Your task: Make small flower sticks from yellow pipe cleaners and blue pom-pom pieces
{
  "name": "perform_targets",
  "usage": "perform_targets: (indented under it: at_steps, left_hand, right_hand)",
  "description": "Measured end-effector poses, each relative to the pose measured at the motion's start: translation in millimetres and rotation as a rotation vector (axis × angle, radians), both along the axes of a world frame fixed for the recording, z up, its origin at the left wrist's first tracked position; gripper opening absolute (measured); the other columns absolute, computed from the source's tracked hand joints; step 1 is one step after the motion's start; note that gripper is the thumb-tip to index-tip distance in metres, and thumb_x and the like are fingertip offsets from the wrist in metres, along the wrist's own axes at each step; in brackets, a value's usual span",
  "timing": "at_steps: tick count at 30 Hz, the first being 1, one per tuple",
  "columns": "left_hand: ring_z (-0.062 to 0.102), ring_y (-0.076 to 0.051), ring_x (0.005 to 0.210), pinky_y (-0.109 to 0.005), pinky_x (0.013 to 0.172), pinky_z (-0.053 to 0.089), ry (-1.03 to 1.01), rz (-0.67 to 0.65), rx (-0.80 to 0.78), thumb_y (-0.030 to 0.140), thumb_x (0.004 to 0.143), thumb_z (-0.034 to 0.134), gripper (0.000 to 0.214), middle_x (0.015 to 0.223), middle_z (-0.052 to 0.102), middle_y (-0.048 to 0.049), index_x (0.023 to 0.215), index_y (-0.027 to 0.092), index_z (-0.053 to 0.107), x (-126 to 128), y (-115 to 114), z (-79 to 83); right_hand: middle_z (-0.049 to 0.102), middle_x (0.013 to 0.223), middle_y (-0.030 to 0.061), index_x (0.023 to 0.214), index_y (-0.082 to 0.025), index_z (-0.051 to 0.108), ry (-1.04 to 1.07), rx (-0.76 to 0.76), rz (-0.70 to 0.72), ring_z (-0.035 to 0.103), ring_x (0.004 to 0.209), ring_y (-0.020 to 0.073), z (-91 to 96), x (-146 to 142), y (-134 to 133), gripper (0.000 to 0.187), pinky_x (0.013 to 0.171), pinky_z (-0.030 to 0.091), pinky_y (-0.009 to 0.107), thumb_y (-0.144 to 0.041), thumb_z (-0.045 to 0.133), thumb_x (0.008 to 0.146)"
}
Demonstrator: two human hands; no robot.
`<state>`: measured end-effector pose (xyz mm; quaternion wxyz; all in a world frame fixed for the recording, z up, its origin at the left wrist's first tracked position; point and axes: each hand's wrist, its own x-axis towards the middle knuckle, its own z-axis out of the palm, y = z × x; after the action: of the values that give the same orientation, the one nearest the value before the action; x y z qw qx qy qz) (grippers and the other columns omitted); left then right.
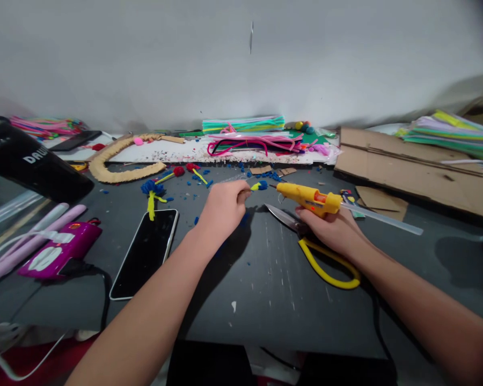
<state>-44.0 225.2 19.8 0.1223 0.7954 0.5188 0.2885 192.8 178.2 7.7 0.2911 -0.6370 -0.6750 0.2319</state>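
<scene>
Pinched in my left hand [227, 206] is a small yellow-and-blue pipe-cleaner piece [260, 186], its blue tip pointing right. My right hand [330, 228] is wrapped round a yellow hot glue gun [308, 197], whose nozzle faces the blue tip with a small gap. A clear glue stick [382, 218] juts out of the gun's back. Under my right hand lie scissors [328, 265] with yellow handles, blades pointing up and left. A blue-and-yellow pipe-cleaner flower [152, 190] rests at the top of a phone [147, 254] left of my left arm.
A black bottle [32, 158] and a purple power adapter [62, 249] with cables are at left. Beyond my hands lie a tan curved strip [100, 161], red-tipped stems [197, 172], blue scraps and pipe-cleaner bundles [245, 124]. Cardboard [410, 171] lies at right.
</scene>
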Motion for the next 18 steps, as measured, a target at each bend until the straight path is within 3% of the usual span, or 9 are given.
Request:
perform_targets:
  at_steps: [5, 10, 14, 18]
  left_hand:
    - [0.065, -0.017, 0.07, -0.027, 0.066, 0.044, -0.064, 0.023, 0.009, 0.017, 0.085, 0.055, 0.017, 0.078, 0.074, -0.0053, 0.085, 0.018, 0.072, -3.8, 2.4, 0.5]
    - [0.063, -0.015, 0.066, -0.026, 0.063, 0.043, -0.095, -0.006, 0.003, 0.02, 0.086, 0.056, 0.016, 0.074, 0.073, -0.0047, 0.084, 0.018, 0.071, -0.5, 1.1, -1.5]
    - [0.059, -0.013, 0.063, -0.026, 0.062, 0.041, -0.109, -0.027, 0.0, 0.021, 0.087, 0.056, 0.015, 0.073, 0.072, -0.0034, 0.083, 0.018, 0.07, 2.6, -1.4, -1.7]
    - [0.056, -0.012, 0.061, -0.025, 0.062, 0.04, -0.108, -0.047, -0.021, 0.022, 0.088, 0.056, 0.015, 0.072, 0.07, -0.0023, 0.084, 0.018, 0.069, 5.0, -3.8, -2.3]
  right_hand:
    - [0.075, 0.086, 0.0077, 0.101, -0.021, 0.074, -0.07, 0.008, -0.122, 0.069, 0.078, 0.0273, 0.3, 29.1, 15.2, 0.042, 0.066, 0.051, 0.037, -0.055, 0.058, 0.084]
    - [0.071, 0.077, 0.0079, 0.088, -0.019, 0.074, -0.276, -0.053, -0.107, 0.065, 0.071, 0.0273, -10.6, 64.3, 35.0, 0.048, 0.061, 0.046, 0.036, -0.064, 0.059, 0.079]
    - [0.067, 0.071, 0.0074, 0.077, -0.019, 0.071, -0.348, 0.02, -0.062, 0.062, 0.068, 0.0253, -12.9, 63.3, 37.2, 0.047, 0.061, 0.043, 0.036, -0.063, 0.056, 0.081]
    - [0.067, 0.075, 0.0068, 0.078, -0.019, 0.069, -0.292, 0.033, -0.058, 0.061, 0.071, 0.0246, -13.5, 50.2, 37.2, 0.047, 0.064, 0.042, 0.036, -0.065, 0.056, 0.08]
